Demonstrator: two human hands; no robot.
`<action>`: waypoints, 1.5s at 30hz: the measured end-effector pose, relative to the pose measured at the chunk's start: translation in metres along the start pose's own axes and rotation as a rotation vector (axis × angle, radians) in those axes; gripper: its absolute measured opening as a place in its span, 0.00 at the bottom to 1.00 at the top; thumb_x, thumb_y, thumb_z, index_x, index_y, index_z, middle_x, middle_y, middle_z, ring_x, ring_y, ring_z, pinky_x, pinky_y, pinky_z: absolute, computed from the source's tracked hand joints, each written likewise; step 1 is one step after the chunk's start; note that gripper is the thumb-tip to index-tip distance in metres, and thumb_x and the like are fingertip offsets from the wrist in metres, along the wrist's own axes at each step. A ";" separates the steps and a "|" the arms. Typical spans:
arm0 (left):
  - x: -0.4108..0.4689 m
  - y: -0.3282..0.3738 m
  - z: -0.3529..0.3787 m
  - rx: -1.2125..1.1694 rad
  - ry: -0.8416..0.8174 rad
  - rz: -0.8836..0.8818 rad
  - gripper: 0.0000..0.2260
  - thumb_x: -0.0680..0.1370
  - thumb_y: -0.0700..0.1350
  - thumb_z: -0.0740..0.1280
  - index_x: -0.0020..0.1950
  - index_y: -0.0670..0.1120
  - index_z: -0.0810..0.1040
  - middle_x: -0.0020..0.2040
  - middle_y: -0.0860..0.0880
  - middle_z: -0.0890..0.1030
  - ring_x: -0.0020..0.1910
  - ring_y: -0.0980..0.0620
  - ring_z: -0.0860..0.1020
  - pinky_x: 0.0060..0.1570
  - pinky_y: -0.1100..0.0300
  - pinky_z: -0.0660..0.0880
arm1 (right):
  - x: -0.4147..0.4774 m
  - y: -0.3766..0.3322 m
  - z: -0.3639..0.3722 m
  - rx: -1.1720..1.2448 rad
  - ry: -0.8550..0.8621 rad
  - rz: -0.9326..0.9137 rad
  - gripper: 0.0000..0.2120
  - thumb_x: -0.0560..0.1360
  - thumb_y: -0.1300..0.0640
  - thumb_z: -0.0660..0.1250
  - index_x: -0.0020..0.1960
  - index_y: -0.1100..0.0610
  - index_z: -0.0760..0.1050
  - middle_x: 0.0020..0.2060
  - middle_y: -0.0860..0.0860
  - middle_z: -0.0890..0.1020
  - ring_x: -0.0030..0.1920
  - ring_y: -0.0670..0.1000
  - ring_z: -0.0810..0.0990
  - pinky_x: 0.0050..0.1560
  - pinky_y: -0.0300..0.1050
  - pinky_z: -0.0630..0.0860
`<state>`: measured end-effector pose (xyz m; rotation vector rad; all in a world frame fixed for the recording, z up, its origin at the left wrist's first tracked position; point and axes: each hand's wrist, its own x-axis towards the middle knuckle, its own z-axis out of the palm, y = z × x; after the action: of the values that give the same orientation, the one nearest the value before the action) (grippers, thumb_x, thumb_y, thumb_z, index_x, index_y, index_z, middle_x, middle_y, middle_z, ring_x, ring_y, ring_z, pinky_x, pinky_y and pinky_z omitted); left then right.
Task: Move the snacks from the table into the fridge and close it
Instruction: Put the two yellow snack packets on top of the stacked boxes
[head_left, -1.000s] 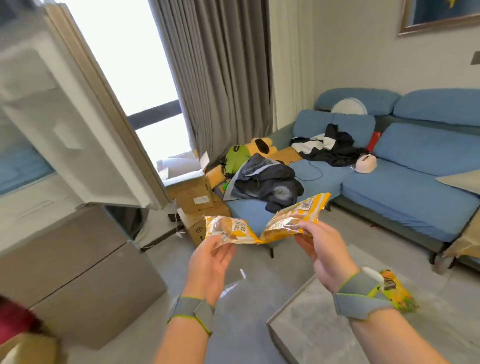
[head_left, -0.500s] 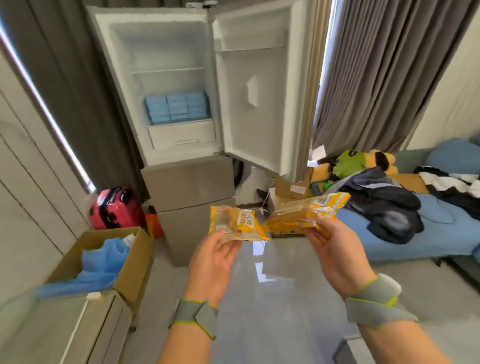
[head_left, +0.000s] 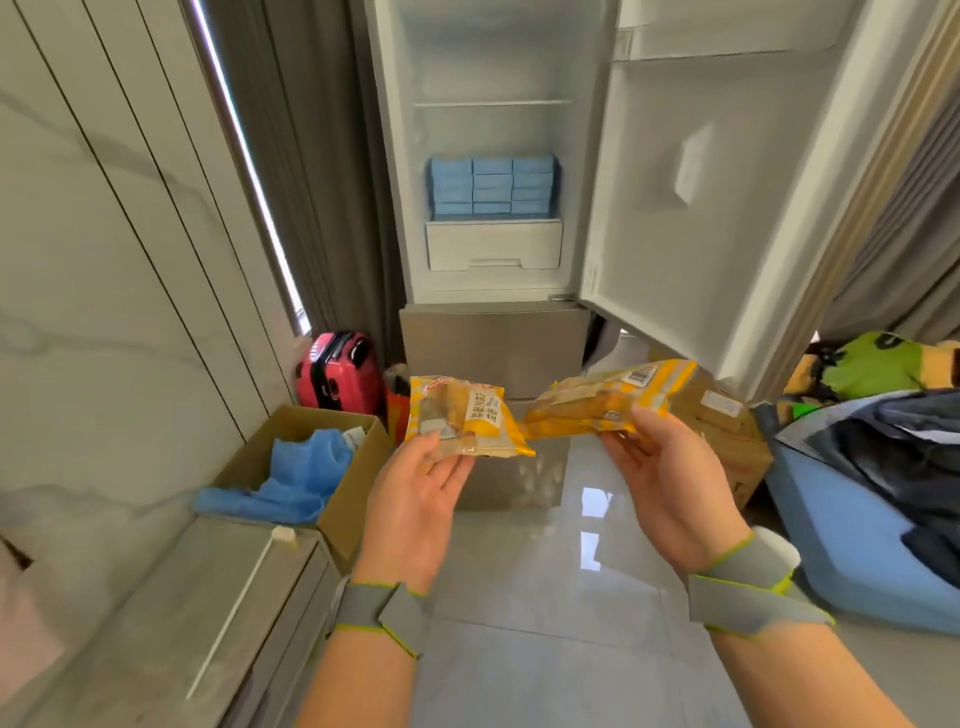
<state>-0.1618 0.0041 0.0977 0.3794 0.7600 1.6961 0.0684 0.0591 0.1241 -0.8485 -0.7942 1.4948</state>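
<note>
My left hand (head_left: 415, 493) holds a yellow snack packet (head_left: 460, 415) by its lower edge. My right hand (head_left: 670, 483) holds a second yellow snack packet (head_left: 608, 397) with a barcode at its far end. The two packets nearly touch at their inner corners. Both are raised in front of the fridge (head_left: 493, 317), whose upper door (head_left: 727, 182) stands open to the right. Inside, stacked blue boxes (head_left: 493, 184) sit above a white drawer (head_left: 493, 244). The upper shelf looks bare.
A red suitcase (head_left: 337, 371) stands left of the fridge. A cardboard box (head_left: 358, 467) with blue cloth sits at the left, beside a low grey cabinet (head_left: 208, 613). Cardboard boxes (head_left: 727, 431) and a blue sofa (head_left: 852, 530) with clothes lie right. Glossy floor (head_left: 545, 597) runs ahead.
My view has swung left from the sofa to face the fridge, and the fridge is nearer now. Both hands still carry the packets in the same grip.
</note>
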 end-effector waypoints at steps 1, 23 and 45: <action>0.012 0.001 0.002 -0.006 -0.004 0.018 0.14 0.82 0.39 0.65 0.67 0.39 0.78 0.66 0.38 0.82 0.66 0.42 0.81 0.69 0.45 0.73 | 0.012 -0.001 0.003 0.007 -0.014 -0.001 0.15 0.85 0.59 0.61 0.67 0.59 0.80 0.62 0.54 0.85 0.65 0.51 0.82 0.71 0.51 0.73; 0.298 0.052 0.079 0.014 -0.013 0.100 0.12 0.82 0.39 0.64 0.64 0.40 0.80 0.65 0.39 0.83 0.66 0.41 0.80 0.71 0.45 0.71 | 0.324 -0.014 0.078 0.099 -0.115 -0.004 0.16 0.84 0.58 0.62 0.70 0.61 0.77 0.64 0.56 0.83 0.67 0.53 0.80 0.72 0.51 0.72; 0.624 0.110 0.113 -0.067 -0.247 0.027 0.13 0.81 0.39 0.66 0.66 0.40 0.76 0.72 0.37 0.77 0.70 0.40 0.77 0.75 0.43 0.68 | 0.568 -0.026 0.183 0.137 0.001 -0.250 0.17 0.84 0.58 0.61 0.70 0.60 0.77 0.65 0.56 0.83 0.68 0.53 0.80 0.74 0.52 0.70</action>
<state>-0.3411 0.6186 0.1639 0.5430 0.5181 1.6583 -0.1061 0.6247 0.2000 -0.6229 -0.7585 1.3103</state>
